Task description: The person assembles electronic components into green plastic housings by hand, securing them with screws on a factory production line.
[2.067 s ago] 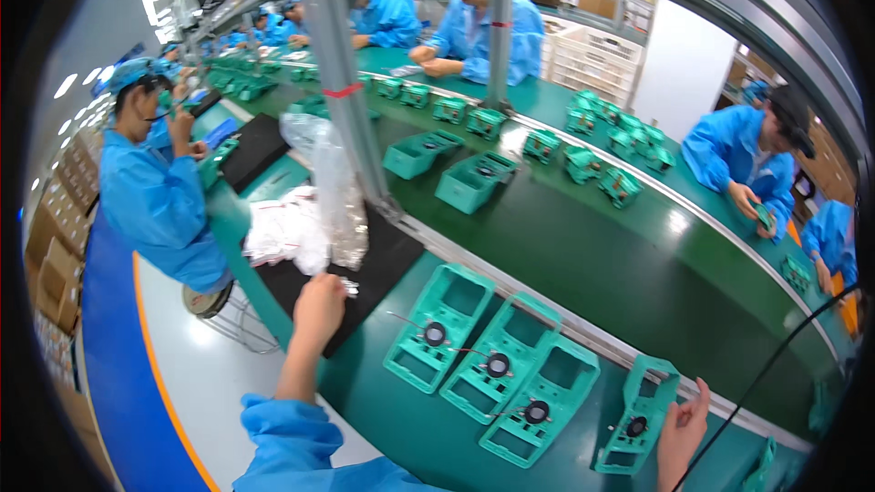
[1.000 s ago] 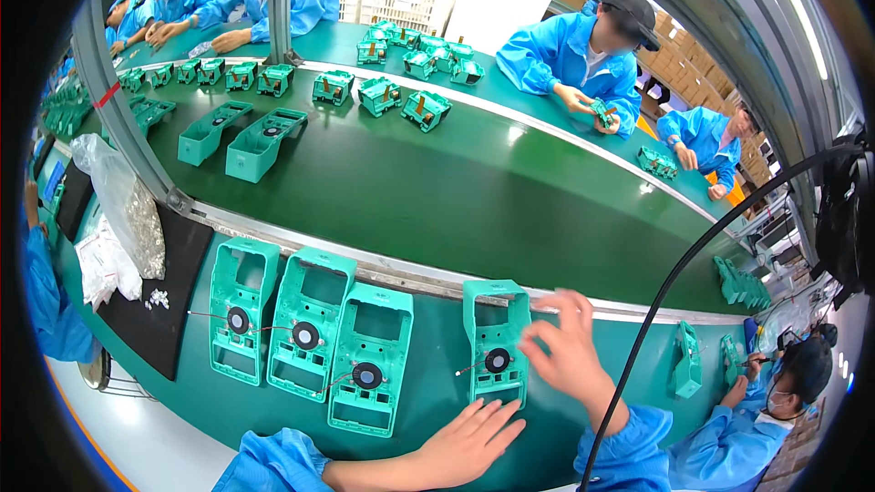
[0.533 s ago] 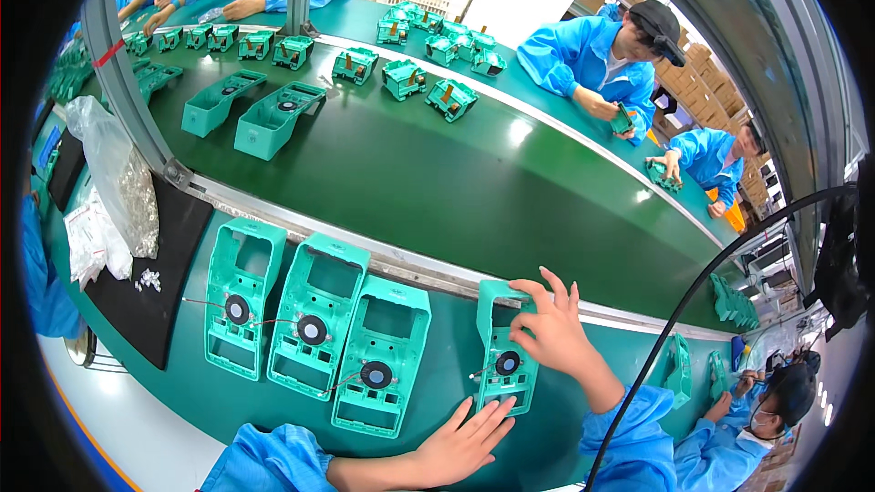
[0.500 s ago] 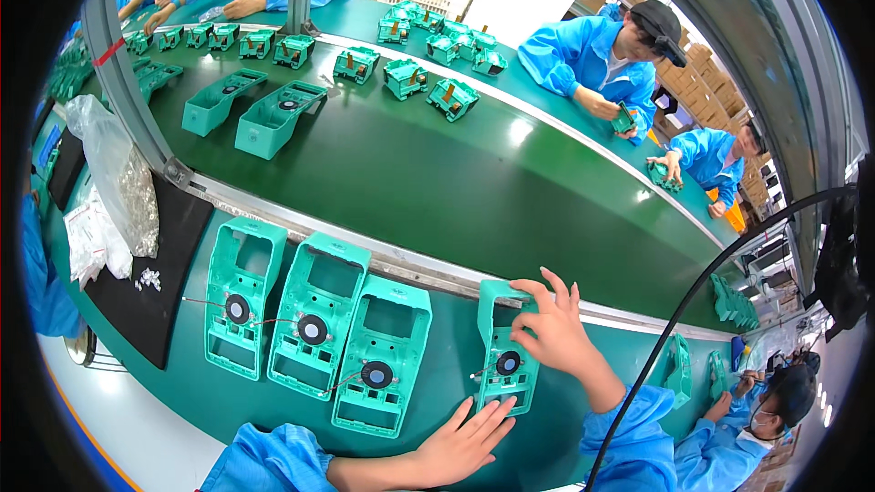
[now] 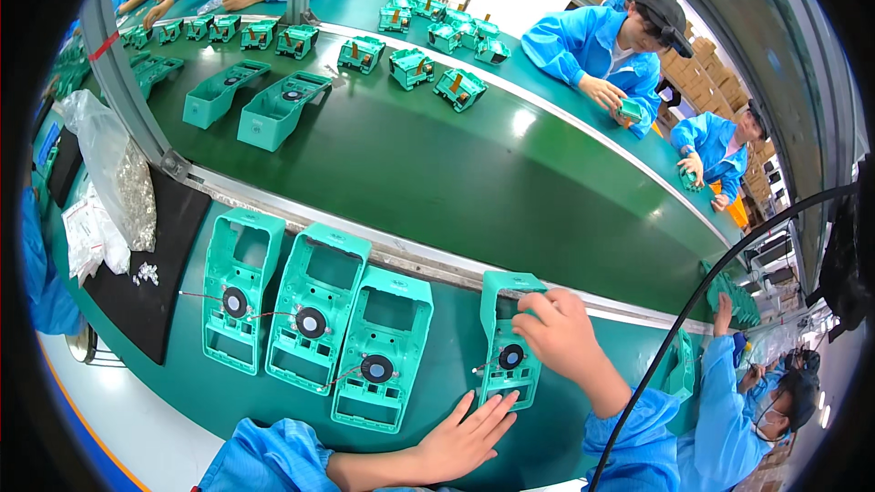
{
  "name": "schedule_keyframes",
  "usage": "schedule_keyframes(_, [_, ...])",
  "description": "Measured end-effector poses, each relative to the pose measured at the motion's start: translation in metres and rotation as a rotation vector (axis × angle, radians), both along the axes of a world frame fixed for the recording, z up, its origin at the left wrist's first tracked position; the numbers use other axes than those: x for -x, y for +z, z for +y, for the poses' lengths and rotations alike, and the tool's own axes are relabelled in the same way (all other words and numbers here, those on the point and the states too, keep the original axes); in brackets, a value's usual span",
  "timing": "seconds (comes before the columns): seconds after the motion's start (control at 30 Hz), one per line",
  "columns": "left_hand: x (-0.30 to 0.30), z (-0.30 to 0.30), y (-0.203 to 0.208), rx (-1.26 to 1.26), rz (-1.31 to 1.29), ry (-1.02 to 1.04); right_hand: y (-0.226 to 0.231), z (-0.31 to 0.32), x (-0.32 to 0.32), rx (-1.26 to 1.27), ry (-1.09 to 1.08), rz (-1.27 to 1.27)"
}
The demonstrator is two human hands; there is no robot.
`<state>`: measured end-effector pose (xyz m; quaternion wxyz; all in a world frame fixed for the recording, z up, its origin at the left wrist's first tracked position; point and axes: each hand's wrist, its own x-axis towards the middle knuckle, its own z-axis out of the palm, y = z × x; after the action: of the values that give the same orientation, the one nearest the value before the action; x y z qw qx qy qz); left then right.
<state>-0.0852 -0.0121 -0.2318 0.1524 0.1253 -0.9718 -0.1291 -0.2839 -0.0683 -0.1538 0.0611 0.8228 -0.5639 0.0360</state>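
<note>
A green plastic housing (image 5: 498,305) with a round black fan (image 5: 511,356) lies on the bench in front of me. My left hand (image 5: 465,442) is flat with its fingers stretched, the tips resting on the housing's lower end. Over the housing's upper right side, my right hand (image 5: 567,333) is closed in a pinch; whatever its fingertips hold is hidden or too small to name. To the left lie three similar housings (image 5: 387,288), each with a black fan (image 5: 376,368) and thin wires.
Beyond the bench's metal edge runs a green conveyor (image 5: 410,182) carrying green housings (image 5: 273,126) and smaller green parts. A bag of small parts (image 5: 137,200) sits on a black mat (image 5: 150,310) at left. A black cable (image 5: 679,314) crosses the right side. Co-workers (image 5: 592,55) sit opposite.
My right hand's fingers, spread and raised before, have curled into a pinch over the housing. My left hand stays at the lower end. At right, a co-worker's arm now reaches toward stacked green parts.
</note>
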Motion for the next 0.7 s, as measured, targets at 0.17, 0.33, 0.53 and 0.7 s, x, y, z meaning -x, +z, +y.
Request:
schedule_keyframes(0.17, [0.001,-0.002,0.002,-0.013,-0.017,-0.004,-0.012,-0.010,-0.003,-0.143,0.002,0.025])
schedule_keyframes(0.33, [0.001,0.000,0.000,0.013,-0.001,0.009,-0.011,-0.016,-0.005,-0.273,-0.052,-0.054])
schedule_keyframes(0.53, [-0.001,0.000,0.002,0.022,0.014,0.017,-0.002,-0.015,-0.006,-0.280,-0.013,-0.114])
schedule_keyframes(0.7, [0.001,0.000,0.001,0.023,0.026,0.013,0.004,-0.019,-0.005,-0.505,-0.175,-0.043])
